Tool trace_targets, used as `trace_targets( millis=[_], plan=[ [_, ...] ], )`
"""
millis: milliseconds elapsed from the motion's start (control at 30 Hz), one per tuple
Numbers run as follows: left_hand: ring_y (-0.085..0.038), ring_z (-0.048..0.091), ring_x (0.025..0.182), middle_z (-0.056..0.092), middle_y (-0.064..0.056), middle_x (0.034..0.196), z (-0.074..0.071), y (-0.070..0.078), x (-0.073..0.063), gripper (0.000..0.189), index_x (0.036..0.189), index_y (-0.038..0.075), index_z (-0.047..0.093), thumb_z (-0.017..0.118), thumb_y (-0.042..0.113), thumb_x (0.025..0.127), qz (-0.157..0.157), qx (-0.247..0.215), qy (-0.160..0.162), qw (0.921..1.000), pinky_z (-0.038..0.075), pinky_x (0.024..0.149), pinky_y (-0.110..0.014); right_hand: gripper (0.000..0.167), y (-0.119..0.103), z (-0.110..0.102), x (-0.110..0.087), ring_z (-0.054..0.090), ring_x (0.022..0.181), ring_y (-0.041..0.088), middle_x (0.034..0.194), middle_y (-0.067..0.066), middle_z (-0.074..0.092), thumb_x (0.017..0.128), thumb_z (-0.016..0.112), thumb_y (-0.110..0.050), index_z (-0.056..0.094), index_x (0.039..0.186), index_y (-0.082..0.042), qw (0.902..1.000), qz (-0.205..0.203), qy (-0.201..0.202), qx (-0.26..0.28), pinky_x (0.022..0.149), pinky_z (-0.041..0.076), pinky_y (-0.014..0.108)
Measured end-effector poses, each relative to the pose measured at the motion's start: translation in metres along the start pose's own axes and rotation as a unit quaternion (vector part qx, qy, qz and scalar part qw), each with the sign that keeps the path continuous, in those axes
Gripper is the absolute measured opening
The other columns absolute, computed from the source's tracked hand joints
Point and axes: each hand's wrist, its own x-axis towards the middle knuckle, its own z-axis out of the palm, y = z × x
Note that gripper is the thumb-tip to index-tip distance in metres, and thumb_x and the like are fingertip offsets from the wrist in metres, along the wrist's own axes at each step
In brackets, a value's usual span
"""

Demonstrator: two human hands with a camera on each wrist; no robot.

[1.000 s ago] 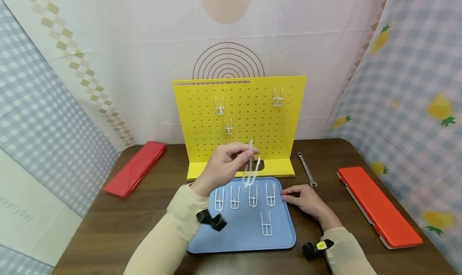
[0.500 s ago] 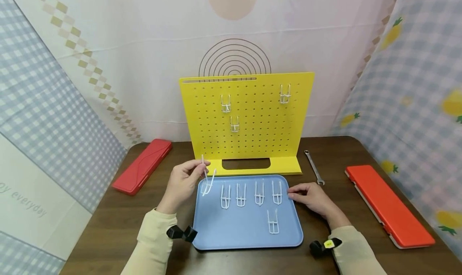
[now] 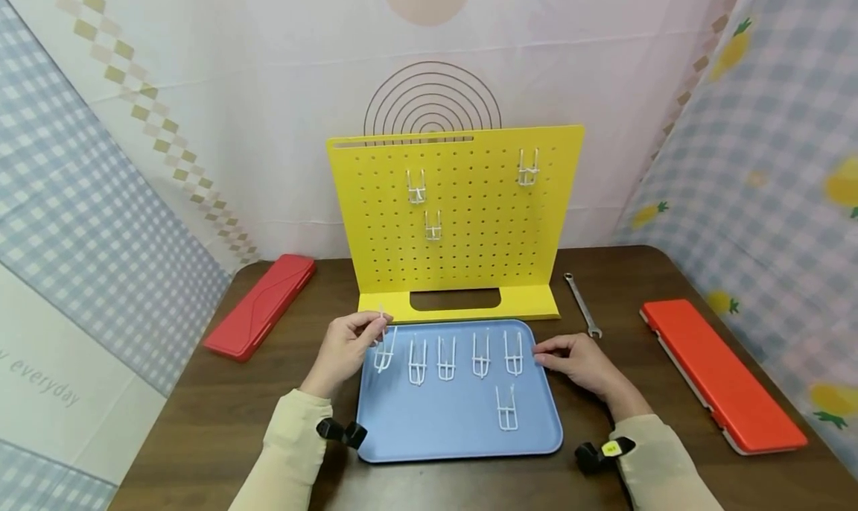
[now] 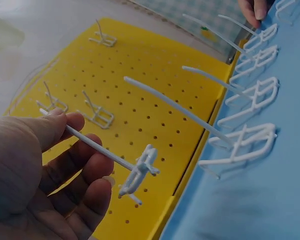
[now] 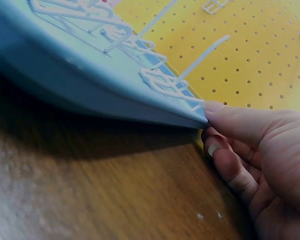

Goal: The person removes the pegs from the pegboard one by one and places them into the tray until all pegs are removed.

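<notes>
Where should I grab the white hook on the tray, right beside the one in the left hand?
Try pinching the hook by its long rod, coming down from above. The rod is thin and sticks up off the tray, so finger and thumb should fit around it easily, while the looped base sits low on the tray.

Nine hooks (image 4: pixel 139 172), two cases (image 3: pixel 724 377), one pegboard (image 3: pixel 479 220), one tray (image 3: pixel 439 421), one wrench (image 3: pixel 582 306).

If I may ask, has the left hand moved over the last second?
Yes: in the head view, the left hand shifted left and down relative to the pegboard.
</notes>
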Motion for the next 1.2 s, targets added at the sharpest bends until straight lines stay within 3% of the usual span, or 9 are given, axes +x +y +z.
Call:
trace_targets(
  millis=[133,233,433,733,933,1200],
  plan=[
    [-0.027,0.059,0.076,0.065,-0.012,0.082,0.002,-0.001,0.000,0.021,0.105,0.002,0.072,0.062,0.018,0.095,-0.032,0.010,-0.012,0.9993,0.053,0.068,-0.030,0.023,-0.001,-0.001,0.001,0.060,0.095,0.020,0.102,0.003,0.071,0.084,0.075,-0.028,0.076,0.103,-0.014,1.0000,0.008,-0.004,-0.003,0.082,0.050,0.033],
    [-0.030,0.059,0.079,0.065,-0.015,0.085,0.001,0.008,-0.003,0.018,0.105,0.000,0.072,0.063,0.012,0.094,-0.046,0.016,-0.024,0.9985,0.053,0.069,-0.030,0.024,-0.001,-0.001,0.001,0.060,0.095,0.020,0.102,0.003,0.071,0.085,0.075,-0.028,0.076,0.104,-0.013,0.9999,0.009,-0.007,-0.004,0.083,0.049,0.033],
    [-0.033,0.060,0.080,0.066,-0.020,0.087,-0.003,0.026,-0.008,0.016,0.103,-0.002,0.071,0.062,0.007,0.094,-0.044,0.020,-0.045,0.9978,0.053,0.070,-0.030,0.027,-0.001,-0.002,-0.001,0.060,0.093,0.021,0.101,0.004,0.071,0.084,0.076,-0.030,0.075,0.104,-0.012,1.0000,0.007,-0.004,0.001,0.081,0.050,0.033],
    [-0.026,0.059,0.079,0.068,-0.022,0.098,-0.003,0.018,-0.009,0.018,0.104,-0.004,0.071,0.061,0.008,0.095,-0.063,0.021,-0.063,0.9958,0.052,0.069,-0.030,0.026,-0.001,-0.001,0.001,0.060,0.093,0.020,0.101,0.003,0.071,0.084,0.075,-0.030,0.075,0.104,-0.013,1.0000,0.006,-0.005,-0.002,0.081,0.050,0.033],
    [-0.023,0.058,0.079,0.069,-0.020,0.100,-0.002,0.014,-0.009,0.016,0.102,-0.001,0.072,0.062,0.008,0.094,-0.054,0.021,-0.071,0.9958,0.048,0.066,-0.022,0.024,-0.001,-0.001,0.000,0.060,0.095,0.020,0.101,0.003,0.071,0.085,0.075,-0.027,0.075,0.104,-0.013,1.0000,0.000,-0.008,0.000,0.080,0.050,0.031],
    [-0.024,0.060,0.083,0.069,-0.021,0.104,-0.002,0.014,-0.009,0.016,0.103,-0.002,0.073,0.061,0.006,0.094,-0.044,0.025,-0.089,0.9948,0.050,0.070,-0.022,0.024,-0.001,-0.001,0.000,0.060,0.096,0.020,0.102,0.003,0.071,0.085,0.075,-0.027,0.075,0.103,-0.013,1.0000,0.000,-0.009,0.001,0.082,0.050,0.032]
  ],
)
